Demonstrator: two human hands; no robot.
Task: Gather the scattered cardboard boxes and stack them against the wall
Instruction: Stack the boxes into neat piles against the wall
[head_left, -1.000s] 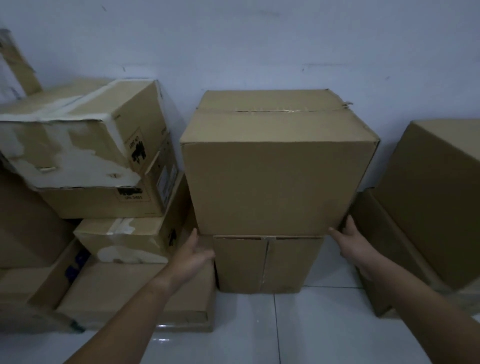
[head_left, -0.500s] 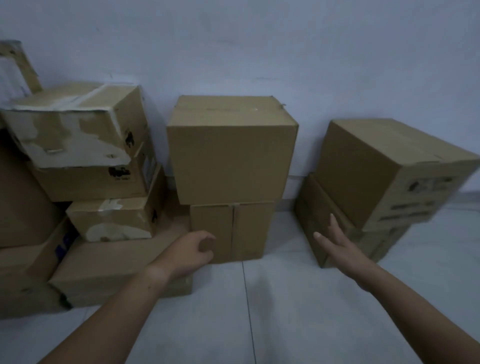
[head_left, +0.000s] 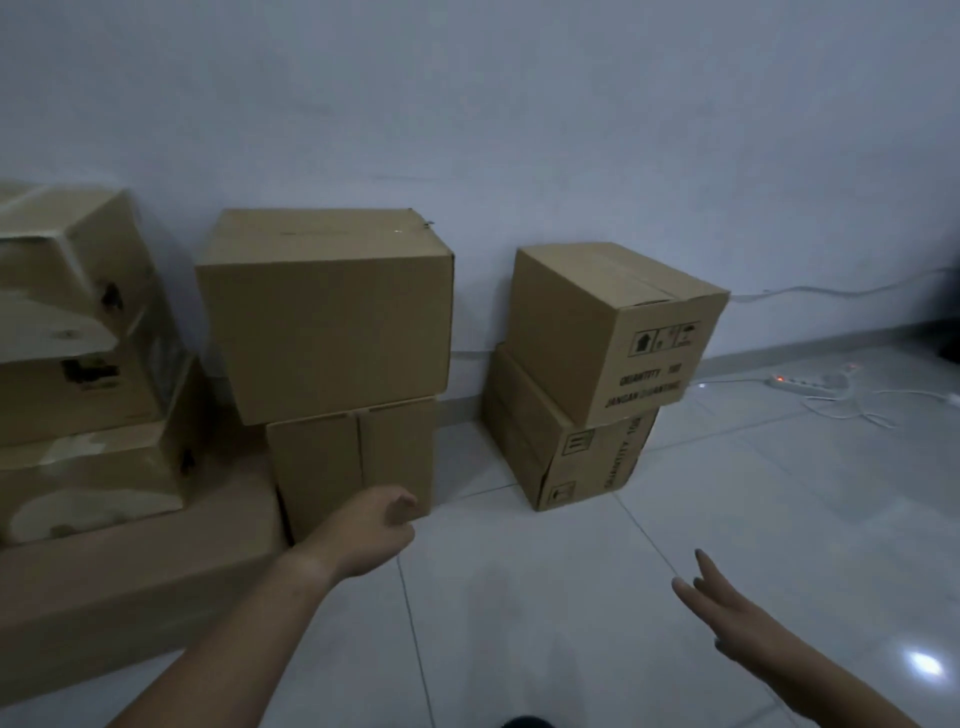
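Against the white wall stands a large plain cardboard box (head_left: 327, 312) on top of a smaller box (head_left: 353, 462). To their right, a printed box (head_left: 613, 327) sits skewed on another printed box (head_left: 566, 452). At the left, several worn boxes (head_left: 78, 364) are piled on a long flat box (head_left: 130, 577). My left hand (head_left: 374, 530) hangs loosely curled in front of the smaller middle box and holds nothing. My right hand (head_left: 727, 613) is open with straight fingers above the floor, apart from every box.
White tiled floor (head_left: 675, 519) spreads to the right. A white power strip (head_left: 800, 383) with a red light and loose cables (head_left: 852, 405) lies on the floor at the far right, near the wall. A cable runs along the wall above it.
Both hands have left the middle stack and drawn back. The view has pulled away and turned right, bringing the right stack, floor and power strip into sight.
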